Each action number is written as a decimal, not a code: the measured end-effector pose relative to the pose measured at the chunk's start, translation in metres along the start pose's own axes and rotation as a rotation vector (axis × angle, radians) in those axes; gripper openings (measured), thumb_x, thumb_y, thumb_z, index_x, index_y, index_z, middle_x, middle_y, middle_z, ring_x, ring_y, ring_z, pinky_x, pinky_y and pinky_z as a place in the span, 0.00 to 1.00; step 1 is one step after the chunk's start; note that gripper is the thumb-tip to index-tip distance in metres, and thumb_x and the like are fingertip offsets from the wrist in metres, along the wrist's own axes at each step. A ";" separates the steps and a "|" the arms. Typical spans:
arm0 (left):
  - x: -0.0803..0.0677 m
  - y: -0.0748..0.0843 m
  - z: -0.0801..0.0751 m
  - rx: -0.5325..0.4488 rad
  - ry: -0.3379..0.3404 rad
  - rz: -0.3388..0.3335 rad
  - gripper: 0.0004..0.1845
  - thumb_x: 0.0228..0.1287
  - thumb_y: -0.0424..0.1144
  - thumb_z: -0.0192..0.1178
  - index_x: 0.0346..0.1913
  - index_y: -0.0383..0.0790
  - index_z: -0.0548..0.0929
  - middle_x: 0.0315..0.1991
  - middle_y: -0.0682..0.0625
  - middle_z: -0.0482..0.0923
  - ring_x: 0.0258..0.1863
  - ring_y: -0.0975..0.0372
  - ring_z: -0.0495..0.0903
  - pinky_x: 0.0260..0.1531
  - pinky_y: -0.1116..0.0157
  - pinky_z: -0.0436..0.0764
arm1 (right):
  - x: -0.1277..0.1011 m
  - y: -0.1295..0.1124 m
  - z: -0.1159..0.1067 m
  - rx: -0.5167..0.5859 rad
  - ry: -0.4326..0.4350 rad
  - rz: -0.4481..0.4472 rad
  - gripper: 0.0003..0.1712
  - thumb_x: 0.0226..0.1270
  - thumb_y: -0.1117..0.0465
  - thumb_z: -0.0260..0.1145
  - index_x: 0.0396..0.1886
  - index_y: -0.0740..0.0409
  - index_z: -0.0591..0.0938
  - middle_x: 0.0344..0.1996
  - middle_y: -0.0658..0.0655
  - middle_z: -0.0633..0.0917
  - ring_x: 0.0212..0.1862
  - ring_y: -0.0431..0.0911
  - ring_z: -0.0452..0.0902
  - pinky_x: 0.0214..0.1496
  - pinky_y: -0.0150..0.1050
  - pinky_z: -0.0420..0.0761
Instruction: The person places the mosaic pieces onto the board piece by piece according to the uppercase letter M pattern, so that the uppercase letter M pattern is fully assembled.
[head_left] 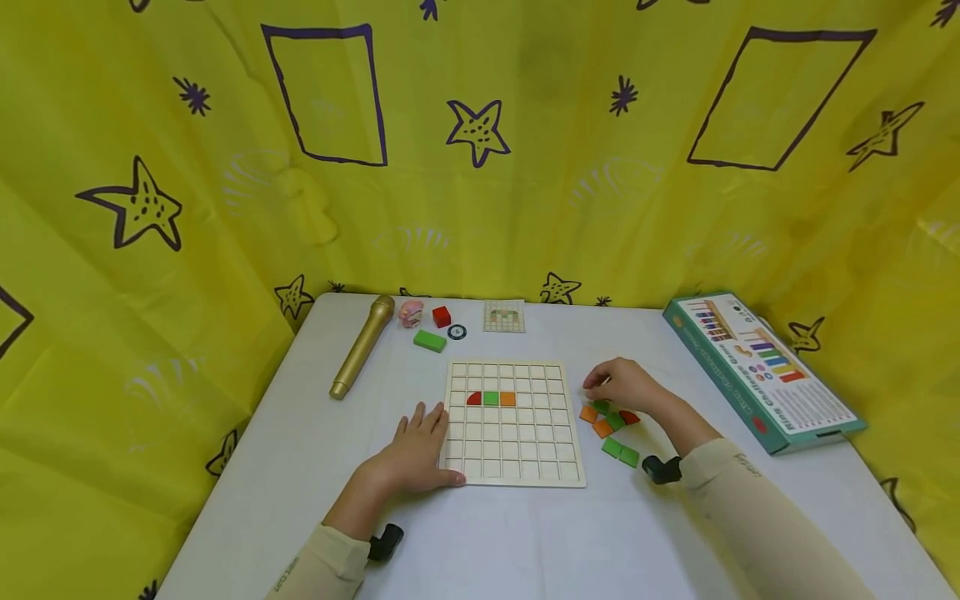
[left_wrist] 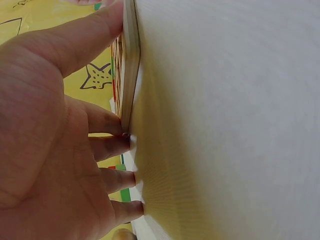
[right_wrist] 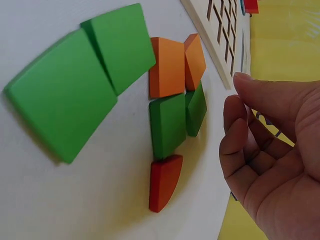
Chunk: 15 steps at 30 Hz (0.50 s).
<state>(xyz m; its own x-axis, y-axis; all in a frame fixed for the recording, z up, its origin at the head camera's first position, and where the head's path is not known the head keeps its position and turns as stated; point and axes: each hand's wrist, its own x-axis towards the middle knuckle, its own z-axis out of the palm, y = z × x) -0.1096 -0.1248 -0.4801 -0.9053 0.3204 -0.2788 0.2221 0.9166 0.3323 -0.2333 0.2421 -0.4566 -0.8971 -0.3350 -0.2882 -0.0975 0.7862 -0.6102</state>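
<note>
Your cream left sleeve (head_left: 322, 567) leads to your left hand (head_left: 415, 450), fingers spread against the square pale wooden grid board (head_left: 527, 433), which holds one red quarter-round tile (head_left: 474, 399), one green square tile (head_left: 491, 398), one orange square tile (head_left: 508, 399). Rightward, just towards you from your nearer right hand (head_left: 621, 385), lie four loose green squares (right_wrist: 62, 95), two loose orange squares (right_wrist: 170, 65), one loose red quarter-round (right_wrist: 165, 182); that grip is curled together, no tile visible in it.

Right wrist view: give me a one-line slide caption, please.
Four green tiles, two orange tiles and a red tile lie on a white surface near the right hand, its fingers curled.
</note>
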 end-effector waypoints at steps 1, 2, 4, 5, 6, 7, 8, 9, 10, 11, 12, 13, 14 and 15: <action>0.000 0.000 0.000 -0.001 0.001 0.001 0.59 0.55 0.65 0.69 0.78 0.30 0.56 0.80 0.39 0.49 0.78 0.40 0.41 0.73 0.41 0.48 | -0.001 0.002 0.000 -0.001 0.002 0.001 0.10 0.69 0.60 0.69 0.44 0.61 0.87 0.36 0.54 0.85 0.35 0.48 0.76 0.37 0.39 0.79; 0.000 0.000 0.000 0.000 0.001 0.001 0.59 0.55 0.65 0.69 0.78 0.30 0.56 0.80 0.39 0.49 0.78 0.40 0.41 0.73 0.41 0.48 | -0.002 0.004 -0.001 -0.001 0.001 0.001 0.10 0.68 0.60 0.69 0.44 0.61 0.87 0.36 0.54 0.85 0.35 0.47 0.76 0.37 0.39 0.79; -0.001 0.000 0.000 0.000 0.003 0.002 0.59 0.55 0.65 0.69 0.78 0.30 0.55 0.80 0.39 0.49 0.78 0.40 0.41 0.73 0.41 0.48 | -0.004 0.007 -0.002 -0.001 0.000 0.001 0.10 0.68 0.60 0.69 0.44 0.61 0.87 0.37 0.54 0.84 0.35 0.47 0.76 0.38 0.39 0.79; -0.001 0.000 0.000 -0.001 0.004 0.004 0.59 0.55 0.65 0.69 0.78 0.30 0.55 0.80 0.39 0.49 0.78 0.40 0.41 0.73 0.41 0.48 | -0.005 0.008 -0.002 0.002 0.000 0.003 0.10 0.68 0.60 0.70 0.44 0.61 0.86 0.37 0.54 0.84 0.36 0.47 0.76 0.38 0.39 0.79; -0.001 0.000 0.001 0.000 0.006 0.005 0.59 0.55 0.65 0.69 0.78 0.30 0.55 0.80 0.39 0.49 0.78 0.40 0.41 0.73 0.41 0.48 | -0.006 0.009 -0.002 0.005 0.001 0.005 0.10 0.67 0.61 0.70 0.44 0.61 0.87 0.37 0.54 0.84 0.36 0.47 0.76 0.39 0.39 0.79; -0.001 0.000 0.001 0.001 0.007 0.006 0.59 0.55 0.65 0.69 0.78 0.30 0.55 0.80 0.39 0.49 0.78 0.40 0.41 0.73 0.41 0.48 | -0.007 0.010 -0.002 0.011 -0.002 0.008 0.10 0.67 0.61 0.70 0.44 0.61 0.86 0.38 0.55 0.84 0.36 0.47 0.76 0.39 0.39 0.79; -0.001 0.000 0.001 0.000 0.008 0.007 0.59 0.55 0.65 0.69 0.78 0.30 0.55 0.80 0.39 0.49 0.78 0.40 0.41 0.73 0.41 0.48 | -0.008 0.010 -0.003 0.017 -0.005 0.009 0.10 0.67 0.61 0.70 0.44 0.62 0.86 0.38 0.55 0.84 0.36 0.47 0.76 0.40 0.39 0.80; -0.001 0.000 0.001 0.000 0.009 0.008 0.59 0.55 0.65 0.69 0.78 0.30 0.55 0.80 0.39 0.49 0.78 0.40 0.41 0.73 0.41 0.48 | -0.009 0.011 -0.003 0.022 -0.007 0.010 0.11 0.67 0.61 0.70 0.45 0.62 0.86 0.38 0.55 0.84 0.36 0.47 0.76 0.40 0.40 0.80; 0.000 0.000 0.001 0.000 0.010 0.009 0.59 0.55 0.65 0.69 0.78 0.30 0.55 0.80 0.39 0.49 0.78 0.40 0.41 0.73 0.41 0.48 | -0.010 0.011 -0.003 0.026 -0.008 0.012 0.11 0.66 0.61 0.71 0.45 0.62 0.86 0.38 0.55 0.84 0.36 0.47 0.77 0.40 0.40 0.80; 0.000 0.000 0.001 0.000 0.010 0.010 0.59 0.55 0.65 0.69 0.78 0.30 0.55 0.80 0.39 0.49 0.78 0.40 0.41 0.73 0.41 0.48 | -0.011 0.012 -0.003 0.028 -0.010 0.012 0.11 0.66 0.62 0.71 0.45 0.62 0.86 0.38 0.55 0.84 0.36 0.47 0.77 0.40 0.40 0.80; 0.000 0.000 0.001 0.000 0.010 0.011 0.59 0.55 0.65 0.69 0.78 0.30 0.55 0.80 0.38 0.49 0.78 0.40 0.41 0.73 0.41 0.48 | -0.011 0.012 -0.004 0.026 -0.011 0.012 0.11 0.65 0.62 0.71 0.45 0.62 0.86 0.39 0.55 0.85 0.37 0.47 0.77 0.40 0.40 0.81; 0.000 0.000 0.001 -0.001 0.010 0.012 0.59 0.55 0.65 0.69 0.78 0.30 0.55 0.80 0.38 0.49 0.78 0.40 0.41 0.73 0.41 0.48 | -0.012 0.012 -0.004 0.025 -0.010 0.012 0.12 0.65 0.62 0.72 0.45 0.62 0.86 0.39 0.55 0.85 0.37 0.47 0.77 0.40 0.40 0.81; 0.000 -0.001 0.001 -0.002 0.010 0.013 0.59 0.55 0.65 0.69 0.78 0.30 0.55 0.80 0.38 0.49 0.78 0.40 0.41 0.73 0.41 0.48 | -0.013 0.013 -0.005 0.019 -0.009 0.012 0.12 0.64 0.62 0.72 0.45 0.62 0.86 0.38 0.54 0.85 0.37 0.47 0.77 0.40 0.40 0.80; 0.000 -0.001 0.001 -0.001 0.010 0.014 0.59 0.55 0.65 0.69 0.78 0.30 0.55 0.80 0.38 0.49 0.78 0.40 0.41 0.73 0.41 0.48 | -0.013 0.014 -0.005 0.013 -0.007 0.011 0.12 0.64 0.62 0.73 0.45 0.62 0.86 0.38 0.54 0.85 0.38 0.48 0.77 0.41 0.41 0.80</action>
<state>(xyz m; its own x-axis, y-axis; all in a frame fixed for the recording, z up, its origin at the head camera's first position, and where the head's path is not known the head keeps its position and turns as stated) -0.1092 -0.1253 -0.4808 -0.9056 0.3308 -0.2655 0.2341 0.9118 0.3374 -0.2247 0.2598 -0.4574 -0.8949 -0.3301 -0.3003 -0.0820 0.7831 -0.6164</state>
